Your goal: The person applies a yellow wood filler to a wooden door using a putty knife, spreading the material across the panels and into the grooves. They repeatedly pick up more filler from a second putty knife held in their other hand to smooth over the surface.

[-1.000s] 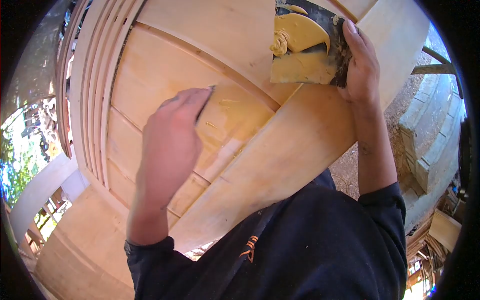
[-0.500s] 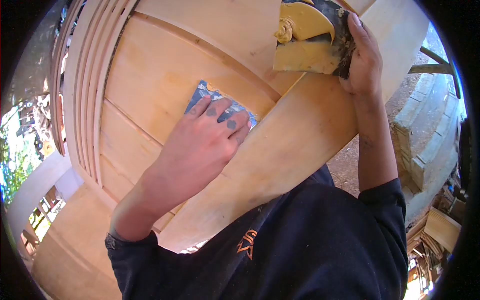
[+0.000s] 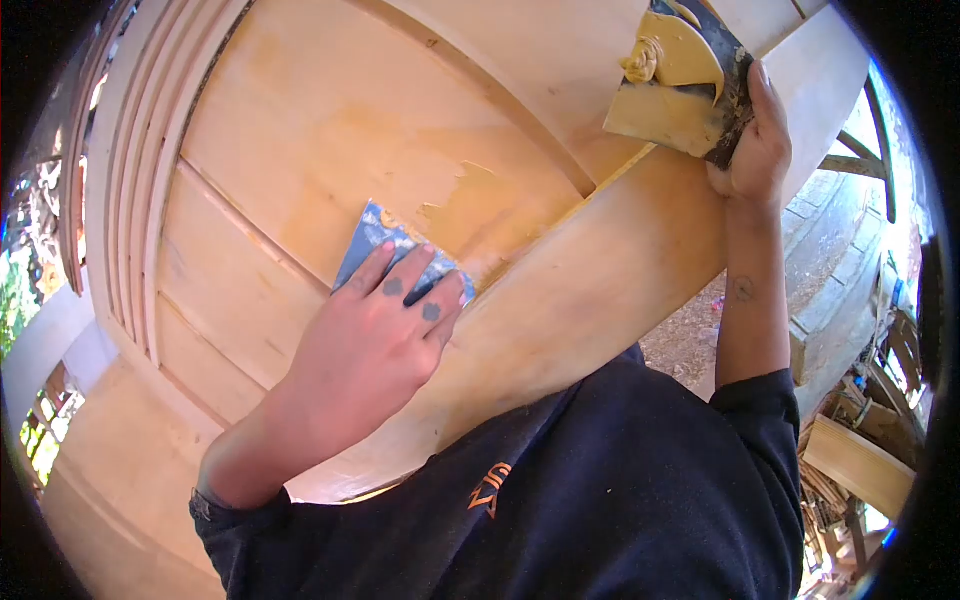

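My left hand [image 3: 375, 345] grips a thin blue putty spreader [image 3: 398, 238], fingers pressed along its back. The blade is smeared with whitish and yellow residue and rests on the wooden panel [image 3: 290, 110]. Just beyond its edge, a ragged patch of yellow putty [image 3: 475, 200] lies on the wood. My right hand [image 3: 760, 150] holds a dark, flat putty plate [image 3: 738, 85] raised at the upper right, its thumb along the side. A thick mound of yellow putty [image 3: 685, 52] sits on that plate.
A wide wooden rail [image 3: 580, 270] runs diagonally between the panel and my body. Grooved molding [image 3: 150, 150] borders the panel on the left. At the right are a carved greyish wooden piece [image 3: 835, 240] and stacked timber [image 3: 860, 465].
My left hand has drawn the spreader down and left across the panel, uncovering the putty patch. In view, my right hand and its plate sit farther right and slightly lower; the camera has shifted.
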The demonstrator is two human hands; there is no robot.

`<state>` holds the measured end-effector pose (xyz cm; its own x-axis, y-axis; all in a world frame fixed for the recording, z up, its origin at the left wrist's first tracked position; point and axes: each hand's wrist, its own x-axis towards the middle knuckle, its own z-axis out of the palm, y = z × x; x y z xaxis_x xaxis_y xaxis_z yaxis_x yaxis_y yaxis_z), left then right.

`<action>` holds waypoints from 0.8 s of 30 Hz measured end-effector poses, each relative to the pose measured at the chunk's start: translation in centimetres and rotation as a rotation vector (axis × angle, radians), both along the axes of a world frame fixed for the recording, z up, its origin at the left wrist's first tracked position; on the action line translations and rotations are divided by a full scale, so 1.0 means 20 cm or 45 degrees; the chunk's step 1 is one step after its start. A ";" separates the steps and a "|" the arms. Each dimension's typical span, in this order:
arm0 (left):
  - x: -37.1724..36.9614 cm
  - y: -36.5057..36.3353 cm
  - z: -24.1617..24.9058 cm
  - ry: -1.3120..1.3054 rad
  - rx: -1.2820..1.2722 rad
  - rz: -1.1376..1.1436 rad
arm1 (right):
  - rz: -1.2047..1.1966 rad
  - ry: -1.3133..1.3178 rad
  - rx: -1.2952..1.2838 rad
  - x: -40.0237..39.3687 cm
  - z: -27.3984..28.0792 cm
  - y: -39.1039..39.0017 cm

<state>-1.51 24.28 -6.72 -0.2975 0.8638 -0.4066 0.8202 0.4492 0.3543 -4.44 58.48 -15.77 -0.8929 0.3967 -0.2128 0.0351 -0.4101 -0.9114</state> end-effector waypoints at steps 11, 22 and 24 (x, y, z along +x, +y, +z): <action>-0.23 -0.01 0.08 0.044 0.236 0.395 | -0.091 -0.057 0.299 -0.01 -0.06 0.05; 0.01 0.04 0.01 0.170 0.157 0.211 | -0.077 -0.036 0.028 -0.02 0.01 -0.04; 0.06 -0.03 0.08 0.046 -0.006 0.190 | -0.073 -0.012 0.010 -0.01 0.01 -0.04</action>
<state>-0.34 23.68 -5.10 -0.4366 0.8073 -0.3971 0.7565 0.5683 0.3236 -4.73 57.66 -15.51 -0.8665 0.4491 -0.2179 0.0203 -0.4044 -0.9144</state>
